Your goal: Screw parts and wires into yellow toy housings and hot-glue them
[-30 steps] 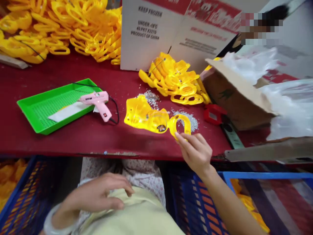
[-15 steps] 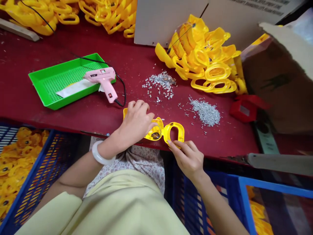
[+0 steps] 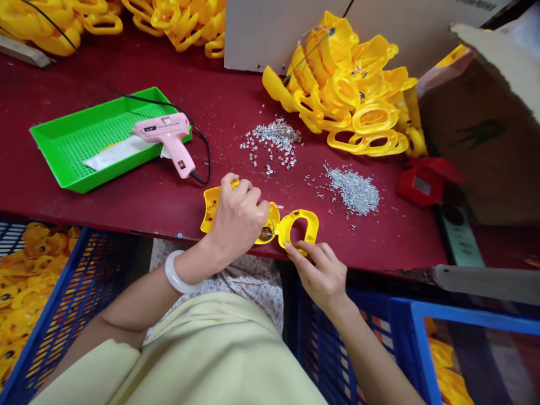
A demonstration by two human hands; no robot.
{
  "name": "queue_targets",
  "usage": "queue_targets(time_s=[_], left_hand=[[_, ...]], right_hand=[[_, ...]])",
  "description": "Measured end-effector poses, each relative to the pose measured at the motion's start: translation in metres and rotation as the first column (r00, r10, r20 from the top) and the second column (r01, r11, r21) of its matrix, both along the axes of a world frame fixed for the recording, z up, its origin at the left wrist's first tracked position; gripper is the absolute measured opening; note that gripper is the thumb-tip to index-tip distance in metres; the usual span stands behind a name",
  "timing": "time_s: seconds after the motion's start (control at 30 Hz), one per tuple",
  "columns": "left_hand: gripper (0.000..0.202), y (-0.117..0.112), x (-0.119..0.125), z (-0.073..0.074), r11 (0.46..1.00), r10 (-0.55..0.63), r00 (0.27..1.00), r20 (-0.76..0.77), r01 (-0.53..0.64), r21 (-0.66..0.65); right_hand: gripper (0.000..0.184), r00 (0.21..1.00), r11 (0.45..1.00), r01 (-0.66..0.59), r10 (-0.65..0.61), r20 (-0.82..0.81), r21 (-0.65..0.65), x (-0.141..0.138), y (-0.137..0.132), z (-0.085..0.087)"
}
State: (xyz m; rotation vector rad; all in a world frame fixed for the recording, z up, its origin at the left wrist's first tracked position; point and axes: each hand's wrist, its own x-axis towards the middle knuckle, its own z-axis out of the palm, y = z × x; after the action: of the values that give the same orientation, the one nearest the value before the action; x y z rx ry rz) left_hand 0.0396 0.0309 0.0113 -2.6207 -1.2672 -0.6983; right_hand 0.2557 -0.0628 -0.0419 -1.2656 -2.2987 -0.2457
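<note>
While the left hand (image 3: 238, 216) grips yellow plastic (image 3: 295, 228), a blue crate (image 3: 80, 275) holds more.

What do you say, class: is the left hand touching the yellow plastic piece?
Touching: the head view shows the left hand lying over the yellow plastic piece, its fingers curled down onto the piece and hiding its middle.

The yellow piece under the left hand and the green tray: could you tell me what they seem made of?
The yellow piece looks like glossy moulded plastic, judging by its shine and smooth curves. The green tray seems plastic too, with a moulded grid.
</note>
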Motion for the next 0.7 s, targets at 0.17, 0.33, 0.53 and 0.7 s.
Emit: queue_targets(time_s=[0.17,0.33,0.53,0.7], left_hand=[[0.019,-0.008,-0.014,0.002,1.0,-0.029,0.943,0.332,0.031,0.001],[0.009,-0.025,-0.024,0.002,0.984,-0.022,0.807,0.59,0.123,-0.131],[0.019,-0.036,-0.029,-0.004,0.973,-0.011,0.805,0.593,0.145,-0.179],[0.017,-0.039,-0.031,-0.003,0.964,-0.03,0.905,0.424,0.138,-0.227]], right_hand=[[0.04,0.998,1.0,0.016,-0.017,-0.065,-0.016,-0.003,0.001,0.012],[0.017,0.954,0.987,0.157,-0.157,-0.256,-0.02,-0.029,0.014,0.028],[0.013,0.957,0.966,0.253,-0.257,-0.134,-0.047,-0.065,0.035,0.03],[0.01,0.963,0.979,0.201,-0.205,-0.173,-0.039,-0.072,0.037,0.027]])
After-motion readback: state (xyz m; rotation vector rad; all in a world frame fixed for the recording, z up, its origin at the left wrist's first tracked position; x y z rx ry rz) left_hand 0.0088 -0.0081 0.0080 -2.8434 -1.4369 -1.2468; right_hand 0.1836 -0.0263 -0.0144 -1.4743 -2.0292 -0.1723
